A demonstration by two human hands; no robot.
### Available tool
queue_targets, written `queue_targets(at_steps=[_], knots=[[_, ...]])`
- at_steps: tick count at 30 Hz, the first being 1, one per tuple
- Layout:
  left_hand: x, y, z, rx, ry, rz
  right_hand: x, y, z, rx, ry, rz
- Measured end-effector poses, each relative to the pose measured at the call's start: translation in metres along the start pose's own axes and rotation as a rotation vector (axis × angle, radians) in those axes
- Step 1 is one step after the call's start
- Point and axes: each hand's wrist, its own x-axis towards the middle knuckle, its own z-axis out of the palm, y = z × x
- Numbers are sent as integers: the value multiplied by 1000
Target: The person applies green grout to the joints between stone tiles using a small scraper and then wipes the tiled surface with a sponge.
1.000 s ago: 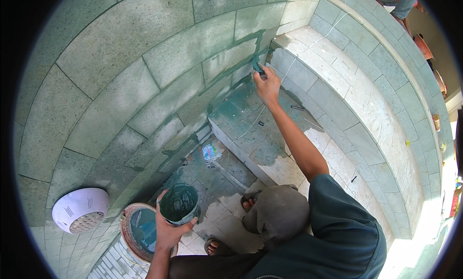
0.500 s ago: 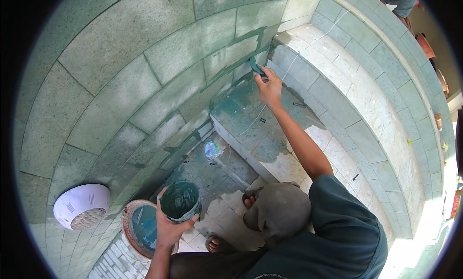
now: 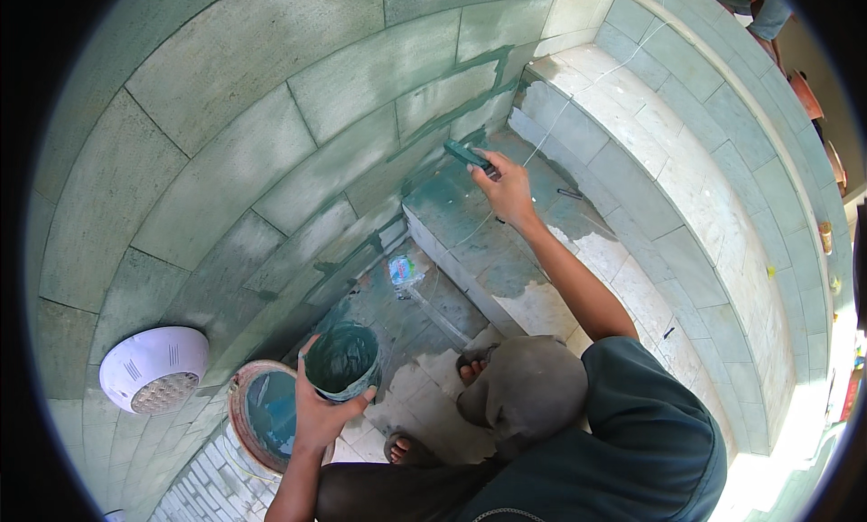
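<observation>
My right hand (image 3: pixel 506 186) grips a flat green spreader (image 3: pixel 464 153), smeared with paste, its exact kind unclear. The spreader's tip is at the foot of the curved tiled wall (image 3: pixel 348 79), by the upper step (image 3: pixel 470 210); I cannot tell if it touches. Lower left, my left hand (image 3: pixel 321 414) holds a round tub (image 3: pixel 343 359) of dark green paste, its fingers wrapped round the side. Green smears run along the joints of the lower wall tiles and over the step.
Beside my left hand stands a brown-rimmed bucket (image 3: pixel 237 412) with green paste inside. A white lamp (image 3: pixel 153 368) sticks out from the wall. A small printed packet (image 3: pixel 405 271) lies on the lower floor. A thin white cord (image 3: pixel 560 116) crosses the pale ledge (image 3: pixel 646 129). Another person's legs (image 3: pixel 763 12) show far right.
My right hand has brought the spreader left and slightly down along the wall's foot, away from the corner. My left hand still holds the tub. The whole view has shifted a little.
</observation>
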Motion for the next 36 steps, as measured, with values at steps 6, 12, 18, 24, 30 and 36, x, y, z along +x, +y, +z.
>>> queue_targets(at_steps=[6,12,18,24,30,36], knots=[[4,-1,6,74,29,-39,-36,-100,-15,165,-660,-223],[1,-20,3,247,40,20,-55,-171,0,258,-1017,-627],[-4,-8,10,343,-46,42,-68,-187,17,94,-1236,-730],[-8,-4,8,496,-99,104,-77,-195,28,10,-1356,-714],[-8,2,10,523,-125,124,-79,-186,38,127,-1399,-687],[-6,-3,12,469,-113,60,-77,-177,35,174,-1367,-635]])
